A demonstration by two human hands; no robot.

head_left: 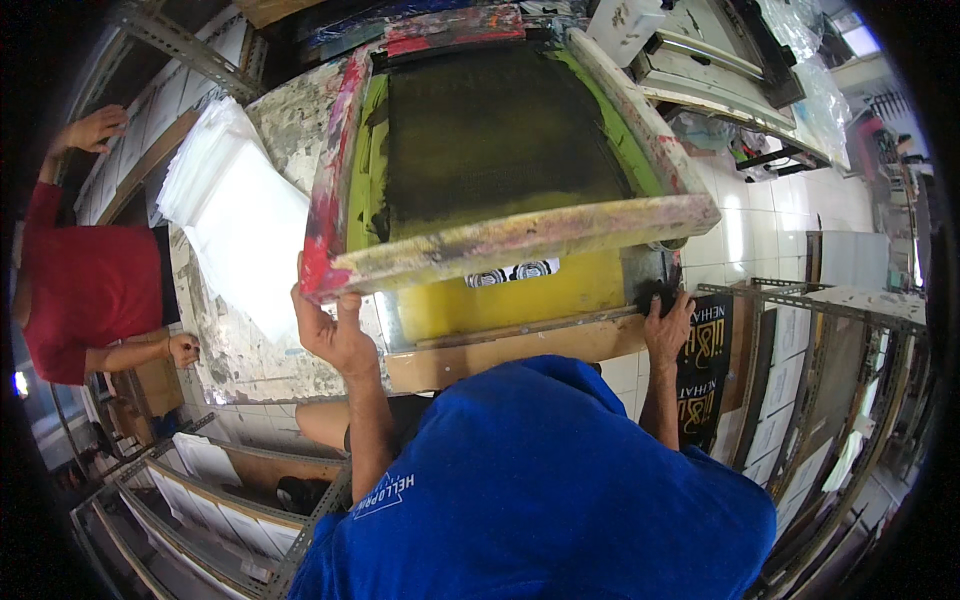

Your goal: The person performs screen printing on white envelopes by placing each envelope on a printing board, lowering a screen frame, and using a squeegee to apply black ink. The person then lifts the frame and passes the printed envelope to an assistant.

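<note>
a: nearest, the person's left hand grips the near left corner of the paint-crusted screen frame, fingers wrapped round the wood, holding it tilted up off the bed.

b: and the right hand?

a: flat on the yellow bed at its right edge, fingers spread, gripping nothing.

b: so which step?

a: looks like the screen is lifted between prints; the next move likely needs steady support of the frame.

b: farther off?

a: a white sheet stack lies left of the frame; a co-worker in red stands beyond.
</note>
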